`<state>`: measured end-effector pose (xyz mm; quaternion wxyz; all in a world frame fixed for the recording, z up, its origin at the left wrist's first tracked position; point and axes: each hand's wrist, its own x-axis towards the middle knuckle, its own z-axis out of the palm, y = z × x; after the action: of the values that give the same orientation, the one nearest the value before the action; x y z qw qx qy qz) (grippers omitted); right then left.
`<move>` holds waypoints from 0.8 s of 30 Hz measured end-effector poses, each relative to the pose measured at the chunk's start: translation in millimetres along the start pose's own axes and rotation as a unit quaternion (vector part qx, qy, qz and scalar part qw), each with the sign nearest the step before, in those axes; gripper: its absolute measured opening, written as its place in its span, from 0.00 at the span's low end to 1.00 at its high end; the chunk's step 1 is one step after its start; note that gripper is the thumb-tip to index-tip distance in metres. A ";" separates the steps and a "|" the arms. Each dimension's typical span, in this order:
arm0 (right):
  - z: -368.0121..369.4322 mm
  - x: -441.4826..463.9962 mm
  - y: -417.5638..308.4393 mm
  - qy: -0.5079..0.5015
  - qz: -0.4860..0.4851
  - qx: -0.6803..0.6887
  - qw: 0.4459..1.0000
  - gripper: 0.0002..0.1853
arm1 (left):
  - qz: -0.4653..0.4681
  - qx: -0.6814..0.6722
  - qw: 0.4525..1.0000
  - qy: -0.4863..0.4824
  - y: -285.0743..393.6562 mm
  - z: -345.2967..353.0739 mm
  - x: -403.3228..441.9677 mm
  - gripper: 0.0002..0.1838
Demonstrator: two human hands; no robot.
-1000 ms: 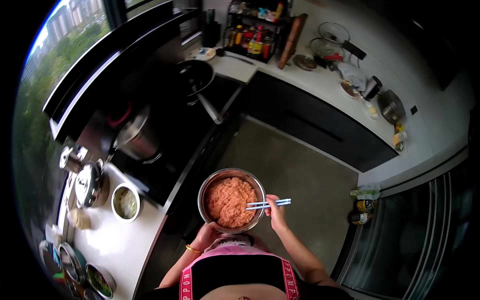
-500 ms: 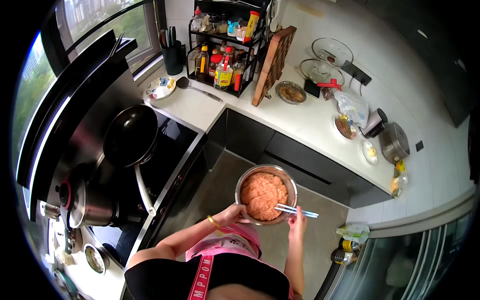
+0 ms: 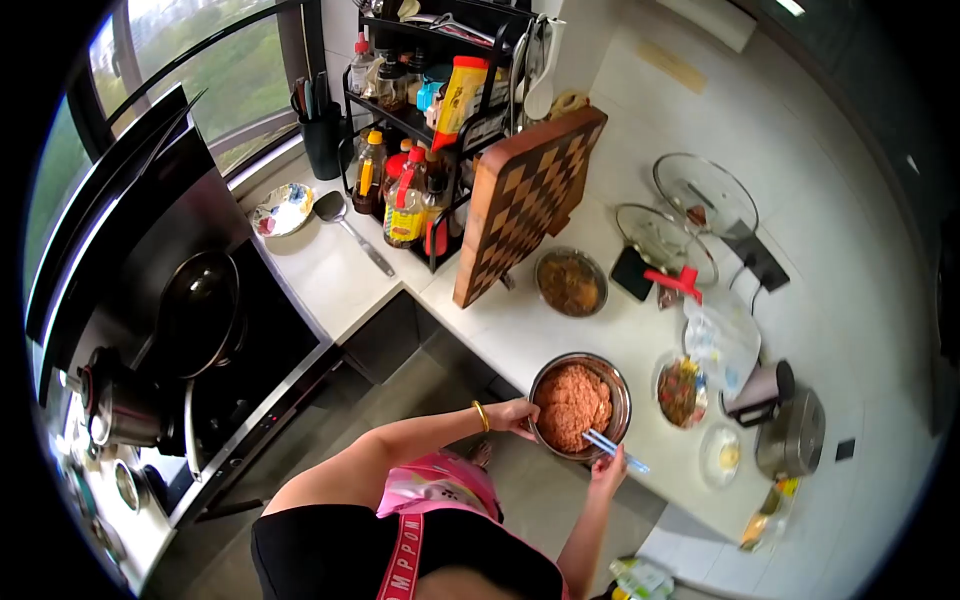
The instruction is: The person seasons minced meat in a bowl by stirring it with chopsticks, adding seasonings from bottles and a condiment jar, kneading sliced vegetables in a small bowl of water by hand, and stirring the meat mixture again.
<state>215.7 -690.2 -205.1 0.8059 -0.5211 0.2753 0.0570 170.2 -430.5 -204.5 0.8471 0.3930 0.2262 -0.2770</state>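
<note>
On the near side of the checkered cutting board (image 3: 530, 205), at the counter's (image 3: 640, 325) edge, is a metal bowl (image 3: 620, 396) of pinkish mince (image 3: 572, 398); whether it touches the counter is hard to tell. The left hand (image 3: 514, 416) is closed on the bowl's rim, and the right hand (image 3: 606, 473) pinches pale-blue chopsticks (image 3: 619, 454), tips in the mince. Right of the board sits a dish of brown food (image 3: 571, 284); left of it lies a spatula (image 3: 353, 231).

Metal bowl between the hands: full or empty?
Part full: pinkish mince covers the bottom of the metal bowl, with bare inner wall showing above it. Chopsticks in the right hand reach inside.
</note>
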 end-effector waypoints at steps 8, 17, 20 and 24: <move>7.6 117.1 15.0 0.030 -0.020 0.005 0.999 0.09 | 0.012 -0.028 0.999 0.022 42.7 5.8 80.0 0.17; 9.7 51.0 -4.7 0.026 -0.005 -0.040 0.999 0.19 | 0.242 0.202 0.907 0.280 137.3 -62.1 -136.4 0.13; 0.8 36.4 9.0 0.071 0.014 0.000 0.997 0.19 | 0.492 0.340 0.670 0.440 241.0 -67.9 -186.4 0.06; 31.6 12.9 12.8 0.094 0.012 0.020 0.995 0.16 | 0.614 0.418 0.413 0.528 355.3 -56.4 -195.8 0.08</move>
<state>233.9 -659.4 -212.3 0.7858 -0.5045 0.3574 0.0116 245.1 -137.7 72.1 0.2360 0.8011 0.1832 0.5185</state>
